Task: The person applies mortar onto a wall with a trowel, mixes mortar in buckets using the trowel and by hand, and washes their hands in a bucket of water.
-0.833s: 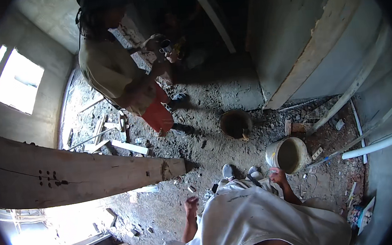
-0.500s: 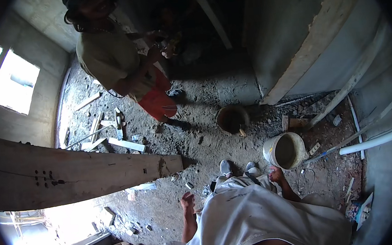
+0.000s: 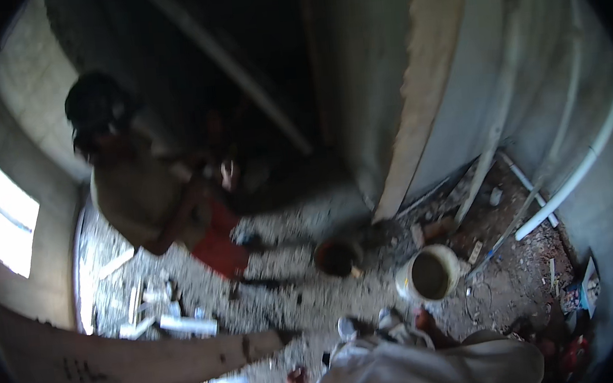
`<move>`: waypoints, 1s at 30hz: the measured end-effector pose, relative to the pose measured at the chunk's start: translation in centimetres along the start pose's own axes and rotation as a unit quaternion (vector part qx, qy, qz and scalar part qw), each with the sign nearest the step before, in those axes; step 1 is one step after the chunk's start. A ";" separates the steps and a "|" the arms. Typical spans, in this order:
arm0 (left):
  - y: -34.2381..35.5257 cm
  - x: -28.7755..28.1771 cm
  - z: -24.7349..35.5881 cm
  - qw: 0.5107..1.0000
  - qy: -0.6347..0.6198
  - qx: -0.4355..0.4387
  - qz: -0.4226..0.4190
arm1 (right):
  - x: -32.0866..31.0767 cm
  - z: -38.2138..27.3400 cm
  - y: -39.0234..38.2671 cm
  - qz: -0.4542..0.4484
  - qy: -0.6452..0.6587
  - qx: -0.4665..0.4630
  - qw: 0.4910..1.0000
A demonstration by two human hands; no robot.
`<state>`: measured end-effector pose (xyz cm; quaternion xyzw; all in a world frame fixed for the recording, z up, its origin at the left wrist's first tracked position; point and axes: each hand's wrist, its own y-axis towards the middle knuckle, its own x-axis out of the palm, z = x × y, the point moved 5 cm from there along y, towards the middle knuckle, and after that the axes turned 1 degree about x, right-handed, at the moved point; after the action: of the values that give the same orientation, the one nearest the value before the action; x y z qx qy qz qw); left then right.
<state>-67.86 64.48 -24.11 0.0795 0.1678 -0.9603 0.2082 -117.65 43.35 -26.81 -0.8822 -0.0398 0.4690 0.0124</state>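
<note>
My left hand (image 3: 297, 379) hangs low beside my pale shirt, left of my shoes, touching nothing I can see. Blur smears its fingers. Close to my right leg is my right hand (image 3: 425, 320), just below a white bucket (image 3: 406, 285); its fingers are blurred too, and no held object can be made out. Greyish stuff lies inside the white bucket. Farther off, a dark bucket (image 3: 338, 256) stands on the rough ground, with a small light piece at its rim.
A co-worker (image 3: 143, 198) in red shorts stands ahead on the left. A thick beam (image 3: 154, 365) juts in from the left. Slanted poles (image 3: 488, 146) and a white pipe (image 3: 570, 168) lean at the right wall. Wood scraps (image 3: 187, 324) litter the ground.
My view has tilted up, so the buckets, beam and my hands sit lower in the picture. The co-worker's head has come more into view. The picture is now blurred.
</note>
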 end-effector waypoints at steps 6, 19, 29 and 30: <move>0.6 1.5 -4.3 0.952 -0.132 -0.272 0.050 | 1.7 0.3 0.7 -0.141 0.116 0.055 0.982; 2.0 3.0 0.7 0.952 -0.125 -0.271 0.064 | -1.3 -3.5 6.0 -0.160 0.102 0.079 0.979; -1.3 1.0 -0.5 0.948 -0.157 -0.259 0.100 | 1.3 -0.1 -0.3 -0.228 0.419 0.223 0.850; -1.3 0.9 -0.5 0.948 -0.134 -0.262 0.121 | -0.1 -1.5 -0.4 -0.213 0.294 0.195 0.911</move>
<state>-69.19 65.39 -24.37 -0.0875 0.3734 -0.8520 0.3564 -116.50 43.81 -25.86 -0.9307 -0.1293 0.1730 0.2953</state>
